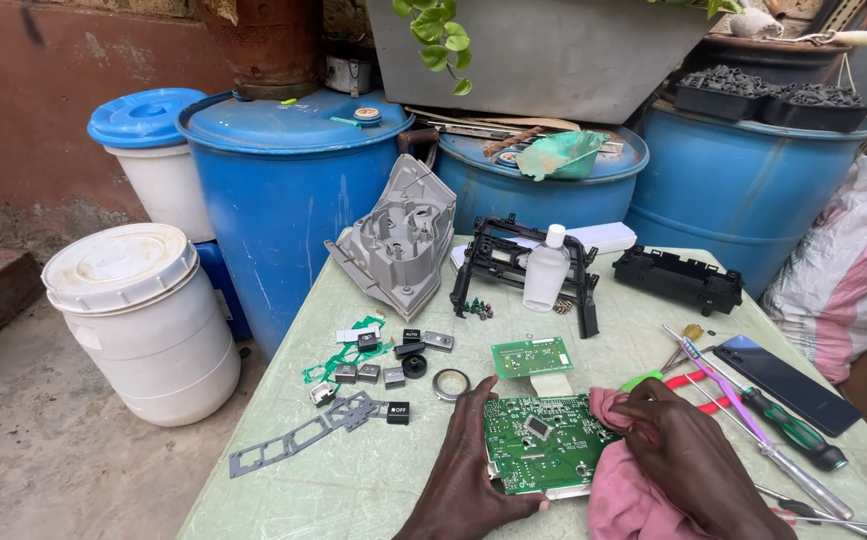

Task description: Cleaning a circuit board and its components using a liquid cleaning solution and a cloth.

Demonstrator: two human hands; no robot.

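A pale green table (373, 480) filled the lower half of the frame, with blue barrels (283, 190) and white lidded buckets (143, 320) behind it in the upper half. At centre stood a grey plastic housing (398, 240), a black frame (493, 265) and a small clear bottle (545, 268). Small black and grey buttons (383, 365) and a grey gasket strip (298, 435) lay at lower left of centre. A toothbrush (728, 385), a green-handled screwdriver (793, 430) and a dark phone (783, 380) lay at right.

At bottom centre, the left hand (463, 480) clasped the left edge of a green circuit board (543, 440), fingers closed around it. The right hand (683, 455) pinched a pink cloth (633, 490) against the board's right edge. A smaller green board (531, 356) lay just above, clear of both hands.
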